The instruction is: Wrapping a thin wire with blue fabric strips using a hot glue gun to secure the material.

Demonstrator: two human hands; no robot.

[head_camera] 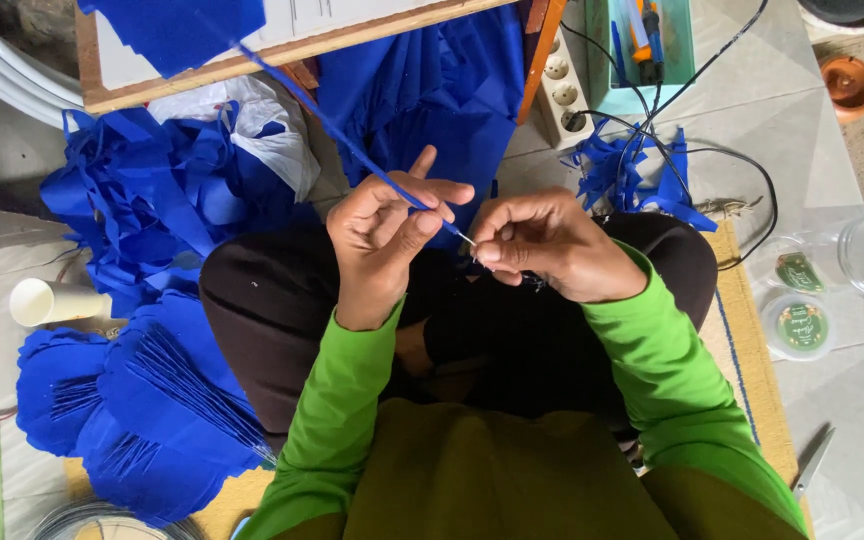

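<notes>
the person sits cross-legged, and the dark lap point(512, 340) serves as the landmark for everything here. just above the lap, the left hand point(387, 235) is clenched around a thin blue paper strip point(337, 130), thumb and fingers pinching its lower end, while the right hand point(552, 245) pinches a fine wire point(464, 238) that meets the strip's tip; the two hands nearly touch, with only a small gap between them. the strip runs up and left from the lap to a wooden board point(282, 50) at the top edge. left of the lap, stacked blue paper fans point(142, 410) crowd the floor to the picture's lower edge, and a white paper cup point(52, 302) lies on its side just beyond them. right of the lap, a woven mat point(747, 350) shows a bare band, then clear round lidded tubs point(797, 325) sit on pale tiles, where the floor is more open. farther up from the lap, a white power strip point(562, 90) and black cables point(742, 170) lie beside blue paper scraps point(622, 175).
</notes>
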